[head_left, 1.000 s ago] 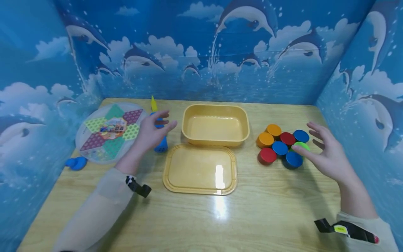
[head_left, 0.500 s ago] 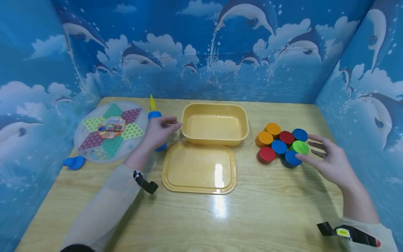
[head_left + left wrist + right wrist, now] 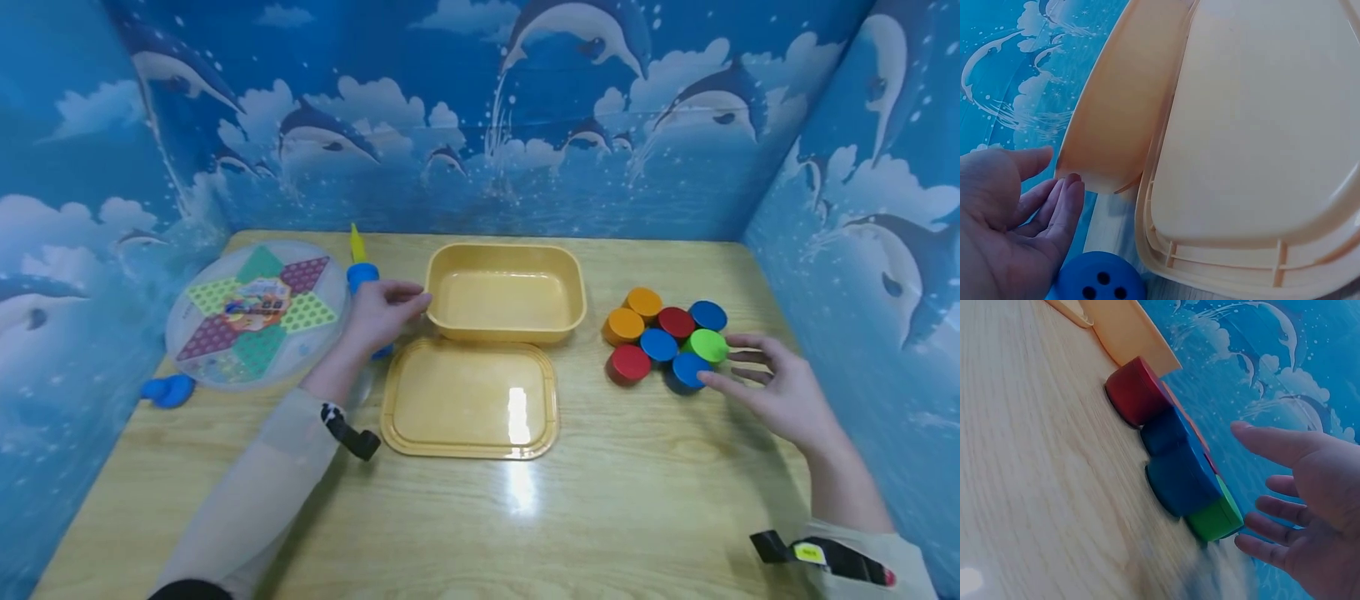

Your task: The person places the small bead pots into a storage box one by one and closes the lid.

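Note:
My left hand [image 3: 384, 317] is at the left end of a pale yellow plastic container [image 3: 506, 333]. In the left wrist view its fingertips are right at the container's rim [image 3: 1063, 156], the thumb spread apart from the fingers. The matching yellow lid [image 3: 468, 400] lies flat in front of the container. At the right, my right hand [image 3: 772, 392] hovers with spread fingers beside a cluster of round blocks. Nearest to it are a green block [image 3: 707, 345] and a blue block [image 3: 688, 371]; red blocks [image 3: 628, 365] and orange blocks [image 3: 624, 326] sit farther left. Nothing is in its grasp.
Left of the container stands a blue bottle-like thing with a yellow tip [image 3: 358, 244], partly hidden by the left hand. A round board with a star pattern [image 3: 258, 317] and a small blue piece [image 3: 168, 391] lie at the far left. Dolphin-print cloth [image 3: 480, 125] walls the table.
My left hand has moved right and slightly down to the container's rim. My right hand has lowered beside the blocks, uncovering the green one. The head view has shifted slightly.

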### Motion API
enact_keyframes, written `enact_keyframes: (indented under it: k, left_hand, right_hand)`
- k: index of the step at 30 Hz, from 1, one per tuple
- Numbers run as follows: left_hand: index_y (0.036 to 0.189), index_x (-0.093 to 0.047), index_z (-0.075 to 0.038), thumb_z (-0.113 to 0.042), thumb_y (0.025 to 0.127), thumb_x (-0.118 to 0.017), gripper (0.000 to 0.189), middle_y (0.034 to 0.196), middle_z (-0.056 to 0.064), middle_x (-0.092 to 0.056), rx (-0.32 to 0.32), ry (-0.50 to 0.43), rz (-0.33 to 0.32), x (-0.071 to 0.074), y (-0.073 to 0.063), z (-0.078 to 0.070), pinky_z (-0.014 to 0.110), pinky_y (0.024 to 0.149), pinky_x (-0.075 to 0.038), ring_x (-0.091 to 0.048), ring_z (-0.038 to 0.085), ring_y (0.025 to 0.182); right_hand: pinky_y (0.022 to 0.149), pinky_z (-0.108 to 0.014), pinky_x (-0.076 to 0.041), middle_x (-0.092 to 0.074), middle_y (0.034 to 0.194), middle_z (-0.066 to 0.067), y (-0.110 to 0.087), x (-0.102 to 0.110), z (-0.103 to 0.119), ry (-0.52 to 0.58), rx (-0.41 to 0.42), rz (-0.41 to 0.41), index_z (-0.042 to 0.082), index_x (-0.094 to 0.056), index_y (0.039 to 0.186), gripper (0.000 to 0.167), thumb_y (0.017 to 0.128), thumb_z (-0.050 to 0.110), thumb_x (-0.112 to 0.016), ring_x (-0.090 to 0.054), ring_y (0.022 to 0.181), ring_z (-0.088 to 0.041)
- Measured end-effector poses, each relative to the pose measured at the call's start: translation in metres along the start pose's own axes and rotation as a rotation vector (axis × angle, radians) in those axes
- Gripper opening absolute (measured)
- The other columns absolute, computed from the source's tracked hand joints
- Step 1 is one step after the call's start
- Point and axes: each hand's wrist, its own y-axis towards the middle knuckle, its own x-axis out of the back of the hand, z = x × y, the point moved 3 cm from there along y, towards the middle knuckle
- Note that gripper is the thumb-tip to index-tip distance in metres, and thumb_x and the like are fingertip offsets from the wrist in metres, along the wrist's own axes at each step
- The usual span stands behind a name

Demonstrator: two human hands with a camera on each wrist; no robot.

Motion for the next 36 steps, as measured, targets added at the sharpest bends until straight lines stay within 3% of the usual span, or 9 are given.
enact_keyframes:
  k: [8,17,25,36]
  left_hand:
    - [0.132,-0.071,-0.004,-0.030,0.102,-0.076,0.040,0.117,0.015,-0.074,0.046,0.014,0.011,0.002,-0.001,-0.003,0.042,0.091,-0.061,-0.074,0.026,0.102]
    - [0.127,-0.073,-0.001,-0.029,0.102,-0.075,0.037,0.110,0.015,-0.076,0.067,0.063,0.038,0.002,0.000,-0.007,0.042,0.089,-0.062,-0.075,0.026,0.099]
    - [0.127,-0.072,0.002,-0.026,0.102,-0.076,0.038,0.111,0.018,-0.076,0.089,0.009,0.048,0.001,0.002,-0.007,0.042,0.088,-0.063,-0.076,0.025,0.097]
    - [0.126,-0.072,0.002,-0.024,0.101,-0.077,0.037,0.110,0.018,-0.076,0.092,-0.020,0.053,0.000,0.005,-0.005,0.040,0.084,-0.064,-0.077,0.024,0.094]
  right_hand:
    - [0.075,-0.005,-0.050,-0.048,0.148,-0.029,0.013,0.001,-0.008,0.006,-0.030,0.015,-0.003,-0.044,0.155,0.073,0.102,0.038,-0.073,-0.056,0.124,-0.051]
    - [0.077,-0.007,-0.053,-0.051,0.147,-0.029,0.025,0.001,-0.017,0.001,-0.020,0.071,-0.004,-0.051,0.150,0.065,0.103,0.037,-0.072,-0.059,0.125,-0.052]
    - [0.076,-0.003,-0.049,-0.050,0.150,-0.034,0.032,0.002,-0.026,-0.042,-0.005,0.090,-0.005,-0.051,0.152,0.071,0.101,0.039,-0.075,-0.059,0.124,-0.056]
    - [0.079,-0.003,-0.048,-0.052,0.149,-0.033,0.037,0.009,-0.033,-0.058,0.044,0.090,-0.006,-0.053,0.150,0.062,0.105,0.034,-0.070,-0.058,0.123,-0.057]
